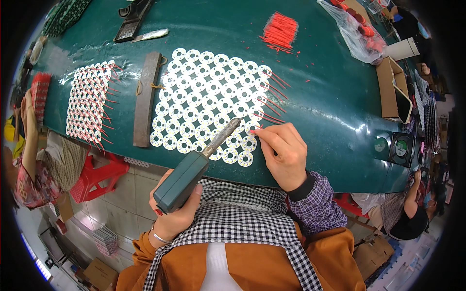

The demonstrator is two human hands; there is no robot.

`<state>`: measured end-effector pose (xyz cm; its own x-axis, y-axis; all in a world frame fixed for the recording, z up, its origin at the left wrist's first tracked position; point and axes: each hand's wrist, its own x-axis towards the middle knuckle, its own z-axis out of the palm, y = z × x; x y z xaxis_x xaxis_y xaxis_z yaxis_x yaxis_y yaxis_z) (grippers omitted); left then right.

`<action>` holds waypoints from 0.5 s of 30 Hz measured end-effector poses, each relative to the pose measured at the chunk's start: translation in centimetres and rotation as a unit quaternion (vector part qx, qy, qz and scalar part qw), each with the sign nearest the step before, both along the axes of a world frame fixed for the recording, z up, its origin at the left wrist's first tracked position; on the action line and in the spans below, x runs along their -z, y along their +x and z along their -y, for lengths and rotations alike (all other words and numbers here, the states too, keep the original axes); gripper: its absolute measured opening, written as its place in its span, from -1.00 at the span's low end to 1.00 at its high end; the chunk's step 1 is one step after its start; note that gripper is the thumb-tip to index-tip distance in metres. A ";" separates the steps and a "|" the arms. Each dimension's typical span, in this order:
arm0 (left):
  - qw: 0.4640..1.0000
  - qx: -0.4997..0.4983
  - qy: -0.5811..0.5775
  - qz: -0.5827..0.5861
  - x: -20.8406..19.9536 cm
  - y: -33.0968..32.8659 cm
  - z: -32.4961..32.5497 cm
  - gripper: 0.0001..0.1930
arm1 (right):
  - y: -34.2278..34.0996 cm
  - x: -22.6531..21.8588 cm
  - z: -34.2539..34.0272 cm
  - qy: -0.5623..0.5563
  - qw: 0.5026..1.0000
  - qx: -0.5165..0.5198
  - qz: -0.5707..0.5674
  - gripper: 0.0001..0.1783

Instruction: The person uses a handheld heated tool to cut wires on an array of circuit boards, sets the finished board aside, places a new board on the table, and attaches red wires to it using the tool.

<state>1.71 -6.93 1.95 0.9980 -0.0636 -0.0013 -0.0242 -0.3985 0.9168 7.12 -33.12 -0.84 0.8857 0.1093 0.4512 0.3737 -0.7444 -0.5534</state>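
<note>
Glossy tabletop, smooth plastic soldering gun, rough metal tip

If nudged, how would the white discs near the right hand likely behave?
The discs look thin and flat, so they would probably slide rather than roll. They sit close in a grid, perhaps joined, so might shift together. The thin red wires at their right edge would likely flex.

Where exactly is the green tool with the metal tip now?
In the head view, the green tool is held in the left hand, lower left of centre; its tip is over the white discs, near the right hand.
</note>
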 end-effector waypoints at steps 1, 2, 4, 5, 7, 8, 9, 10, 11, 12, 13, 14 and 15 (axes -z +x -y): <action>1.000 -0.001 0.000 -0.001 0.0 0.0 0.0 -0.72 | 0.0 0.1 0.0 0.002 1.000 -0.001 -0.004 -0.71; 1.000 0.003 -0.006 -0.008 0.0 0.1 0.1 -0.73 | 0.0 0.1 -0.1 0.001 1.000 -0.001 -0.005 -0.71; 1.000 0.008 -0.012 -0.015 -0.2 0.2 0.2 -0.74 | 0.0 0.1 -0.1 -0.007 1.000 -0.005 -0.006 -0.72; 1.000 0.013 -0.010 -0.022 -0.4 0.3 0.3 -0.76 | 0.1 0.1 -0.1 -0.007 1.000 -0.005 -0.007 -0.72; 0.999 0.019 -0.007 -0.029 -0.3 0.4 0.4 -0.77 | 0.1 0.1 -0.1 -0.008 1.000 -0.003 -0.005 -0.72; 0.999 0.027 -0.004 -0.019 -0.1 0.4 0.3 -0.77 | 0.0 0.2 -0.1 -0.008 1.000 -0.003 -0.005 -0.72; 0.999 0.035 -0.002 -0.009 0.1 0.4 0.3 -0.78 | 0.0 0.2 -0.1 -0.010 1.000 0.000 -0.005 -0.73; 0.999 0.035 -0.002 -0.010 0.2 0.5 0.3 -0.78 | 0.0 0.2 -0.1 -0.011 1.000 0.004 -0.005 -0.73; 0.999 0.040 -0.002 0.000 0.2 0.5 0.3 -0.78 | 0.0 0.2 -0.1 -0.011 1.000 0.004 -0.005 -0.73; 0.999 0.044 -0.003 0.011 0.3 0.5 0.3 -0.78 | 0.0 0.2 -0.2 -0.013 1.000 0.002 -0.005 -0.73; 0.999 0.044 -0.002 0.010 0.3 0.5 0.4 -0.78 | 0.0 0.2 -0.2 -0.015 1.000 0.000 -0.004 -0.73; 0.999 0.043 -0.007 0.011 0.4 0.5 0.4 -0.78 | 0.0 0.2 -0.2 -0.015 1.000 0.000 -0.004 -0.73; 0.999 0.041 -0.011 0.011 0.5 0.5 0.4 -0.79 | 0.1 0.2 -0.2 -0.018 1.000 -0.001 -0.004 -0.73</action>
<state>2.17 -7.36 1.44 0.9892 -0.1449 0.0239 -0.0770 -0.3737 0.9243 7.17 -32.92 -1.00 0.8891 0.1270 0.4397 0.3709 -0.7627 -0.5298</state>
